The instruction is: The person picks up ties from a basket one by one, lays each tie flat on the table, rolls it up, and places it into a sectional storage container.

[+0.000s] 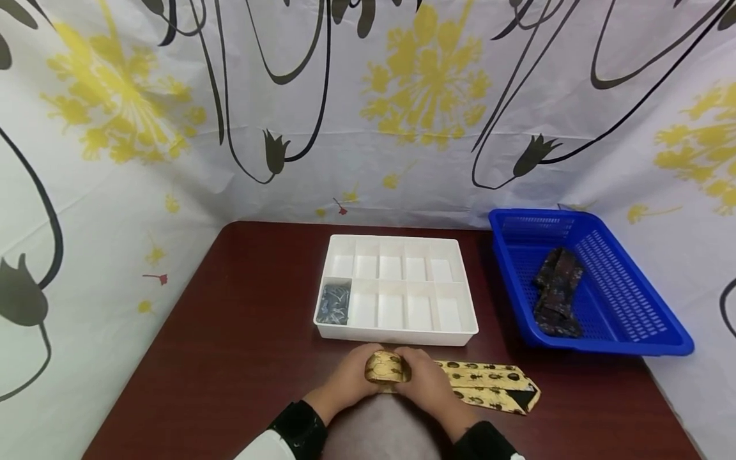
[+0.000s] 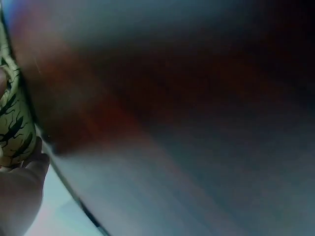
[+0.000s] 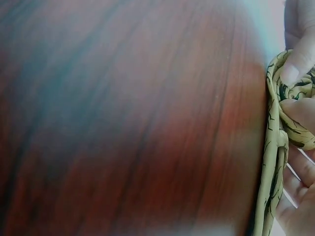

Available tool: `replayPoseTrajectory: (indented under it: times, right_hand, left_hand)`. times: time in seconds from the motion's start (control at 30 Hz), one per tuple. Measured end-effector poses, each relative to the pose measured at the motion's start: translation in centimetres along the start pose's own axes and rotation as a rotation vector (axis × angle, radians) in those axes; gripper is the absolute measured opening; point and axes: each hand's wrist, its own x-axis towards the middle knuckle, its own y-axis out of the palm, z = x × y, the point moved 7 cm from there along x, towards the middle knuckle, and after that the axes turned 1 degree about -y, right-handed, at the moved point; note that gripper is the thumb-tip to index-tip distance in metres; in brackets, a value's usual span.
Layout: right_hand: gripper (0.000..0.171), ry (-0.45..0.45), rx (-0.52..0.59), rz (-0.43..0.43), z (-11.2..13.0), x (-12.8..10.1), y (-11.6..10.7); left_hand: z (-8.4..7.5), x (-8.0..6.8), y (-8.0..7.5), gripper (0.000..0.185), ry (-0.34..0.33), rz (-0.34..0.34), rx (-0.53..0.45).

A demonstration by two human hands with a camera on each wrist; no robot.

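Note:
A yellow necktie (image 1: 489, 377) with dark insect prints lies near the table's front edge, its wide end pointing right with the underside and a black lining patch showing. Its other part is wound into a coil (image 1: 384, 365) between both hands. From the left, the left hand (image 1: 347, 375) grips the coil; from the right, the right hand (image 1: 427, 381) holds its other side. The right wrist view shows thumbs pressing the coil's spiral side (image 3: 290, 130), with the flat layers running away from it. At the left wrist view's edge, part of the printed tie (image 2: 17, 128) rests against fingers.
A white divided tray (image 1: 397, 337) stands just beyond the hands, clear plastic pieces (image 1: 333, 303) in its front-left compartment. At the right, a blue basket (image 1: 632, 347) contains dark patterned folded fabric (image 1: 558, 294). Printed cloth (image 1: 345, 128) hangs behind the dark red table (image 1: 241, 332).

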Motion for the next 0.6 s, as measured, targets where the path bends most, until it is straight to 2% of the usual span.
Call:
replayPoseTrajectory:
  times: [0.07, 0.13, 0.27, 0.33, 0.4, 0.6]
  right_hand:
    - [0.057, 0.002, 0.004, -0.006, 0.0, 0.0, -0.1]
    - [0.056, -0.001, 0.002, -0.002, 0.0, 0.0, -0.2]
    - [0.055, -0.019, 0.000, 0.012, 0.0, -0.1, -0.1]
    - [0.056, -0.032, 0.001, 0.015, 0.1, -0.1, -0.1]
    - [0.057, -0.040, 0.000, 0.014, 0.1, -0.1, -0.1]
    - [0.060, -0.056, 0.015, 0.004, 0.5, 0.1, -0.1]
  left_hand:
    - [0.1, -0.1, 0.0, 0.051, 0.001, -0.016, -0.031]
    - [-0.2, 0.1, 0.0, 0.044, 0.021, -0.021, -0.002]
    - [-1.8, 0.6, -0.1, 0.030, 0.092, -0.009, 0.174]
    - [-2.6, 0.9, -0.1, 0.025, 0.104, -0.001, 0.281]
    - [-3.3, 1.2, 0.1, 0.020, 0.089, 0.010, 0.380]
    - [-4.6, 1.5, 0.5, 0.022, -0.026, 0.067, 0.642]
